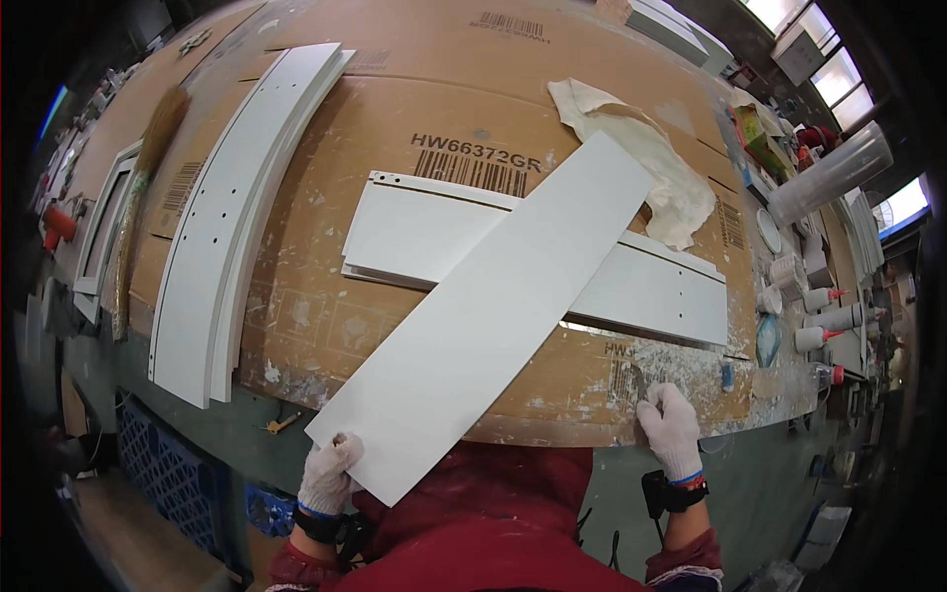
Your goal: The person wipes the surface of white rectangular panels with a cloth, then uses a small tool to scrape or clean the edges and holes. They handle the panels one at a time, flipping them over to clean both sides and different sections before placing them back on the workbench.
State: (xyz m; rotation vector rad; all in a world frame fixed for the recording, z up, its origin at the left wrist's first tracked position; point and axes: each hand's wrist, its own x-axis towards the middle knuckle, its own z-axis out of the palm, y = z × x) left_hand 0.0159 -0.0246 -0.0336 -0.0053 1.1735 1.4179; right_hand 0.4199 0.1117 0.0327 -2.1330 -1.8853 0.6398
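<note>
A long white panel (483, 326) slants across the cardboard-covered table, its near end over the front edge. My left hand (332, 472), in a white knit glove, is closed on that near corner. Under the panel lie stacked white boards (651, 296) with a groove and drilled holes. My right hand (671, 424), also gloved, is at the table's front edge, right of the panel and apart from it. Its fingers are curled together; what they hold, if anything, is too small to make out. A cream cloth (681, 197) lies bunched by the panel's far end.
More drilled white boards (212, 237) are stacked at the left, with a long brush (148, 178) beyond them. Glue bottles (824, 298), tubs and a clear plastic tube (834, 178) crowd the right side. A blue crate (168, 474) stands below the table's left edge.
</note>
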